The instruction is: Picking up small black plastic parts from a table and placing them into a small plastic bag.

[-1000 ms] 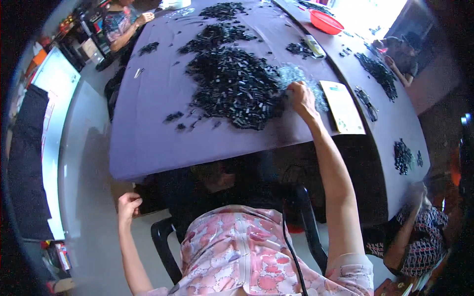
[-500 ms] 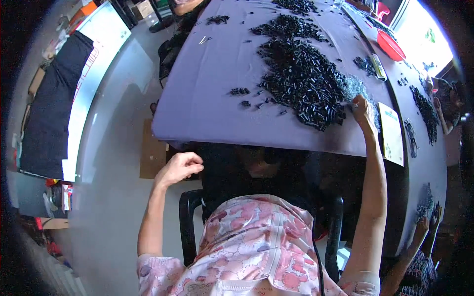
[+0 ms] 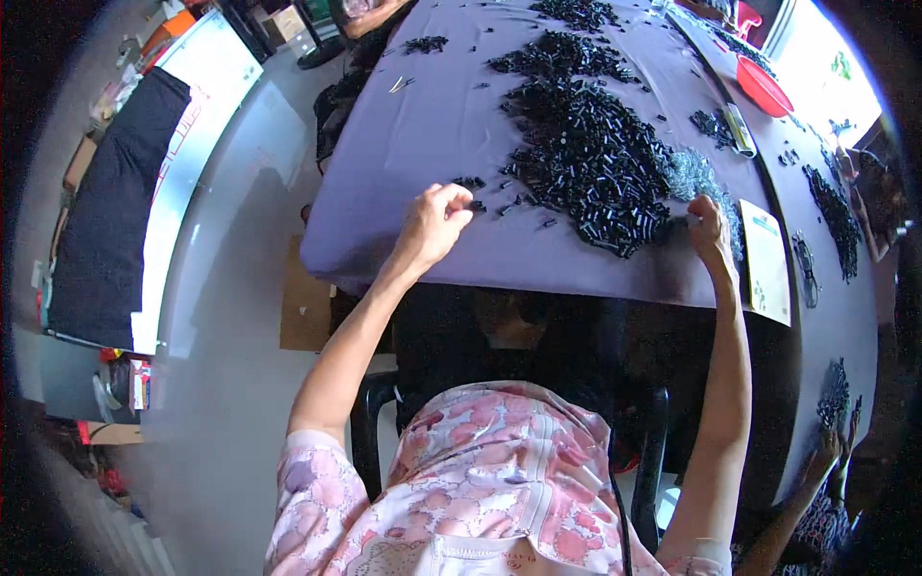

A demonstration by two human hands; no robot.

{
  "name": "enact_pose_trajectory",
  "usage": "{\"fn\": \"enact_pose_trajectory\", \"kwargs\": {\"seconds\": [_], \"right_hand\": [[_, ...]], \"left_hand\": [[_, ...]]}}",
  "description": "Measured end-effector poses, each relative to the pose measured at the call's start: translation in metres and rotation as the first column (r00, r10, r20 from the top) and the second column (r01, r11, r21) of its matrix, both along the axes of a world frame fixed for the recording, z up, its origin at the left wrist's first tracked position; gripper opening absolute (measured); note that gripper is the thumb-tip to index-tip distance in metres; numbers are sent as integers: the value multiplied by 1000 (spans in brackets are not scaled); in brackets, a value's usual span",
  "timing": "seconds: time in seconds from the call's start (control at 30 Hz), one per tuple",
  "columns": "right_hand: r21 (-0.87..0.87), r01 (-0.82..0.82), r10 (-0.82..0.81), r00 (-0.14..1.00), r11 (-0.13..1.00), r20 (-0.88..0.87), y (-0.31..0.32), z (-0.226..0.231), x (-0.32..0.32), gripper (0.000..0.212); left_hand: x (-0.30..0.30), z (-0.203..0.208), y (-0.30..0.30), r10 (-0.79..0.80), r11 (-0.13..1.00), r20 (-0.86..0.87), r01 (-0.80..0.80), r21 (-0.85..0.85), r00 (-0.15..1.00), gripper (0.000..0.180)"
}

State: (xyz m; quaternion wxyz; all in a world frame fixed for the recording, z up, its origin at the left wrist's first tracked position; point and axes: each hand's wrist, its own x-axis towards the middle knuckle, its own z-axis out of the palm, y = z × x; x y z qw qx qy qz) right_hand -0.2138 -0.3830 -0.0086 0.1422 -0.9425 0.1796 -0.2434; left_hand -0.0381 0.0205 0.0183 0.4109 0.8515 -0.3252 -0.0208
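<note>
1. Head view, left side: the left hand (image 3: pixel 434 223) sits on the purple tablecloth (image 3: pixel 432 134) near the table's front edge, fingers curled in with thumb and fingertips pinched together. It looks closed on one small black piece from the few loose pieces (image 3: pixel 473 184) lying just beside its fingertips, though the piece itself is too small to make out for sure. The wrist is raised, so only the fingertips meet the cloth, which suits picking single bits.

2. Head view, right side: the right hand (image 3: pixel 709 228) rests at the near right edge of the big pile of small black tubes (image 3: pixel 595 158), fingers bent and pressed against the heap. Whether it grips anything I cannot tell; the fingertips are lost among the pieces. Its place at the pile's rim lets it draw pieces toward the person.

3. Head view, table: the big pile lies in the middle of the cloth, between the two hands and within reach of both. A patch of pale, shiny bits (image 3: pixel 693 175) touches its right side. Just right of the right hand lies a white and green card (image 3: pixel 766 259), near the table edge.

4. Head view, farther off: smaller black heaps (image 3: pixel 574 13) are spread toward the far end, and a red bowl (image 3: pixel 764 86) stands well apart at the upper right. Another person's hand (image 3: pixel 834 451) shows at the lower right beside another small heap (image 3: pixel 832 394).
</note>
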Motion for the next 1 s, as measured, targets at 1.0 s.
{"fn": "enact_pose_trajectory", "kwargs": {"seconds": [1.0], "right_hand": [[114, -60, 55, 997, 992, 49, 17, 8, -15, 13]], "left_hand": [[-13, -22, -19, 64, 998, 359, -59, -26, 931, 19]]}}
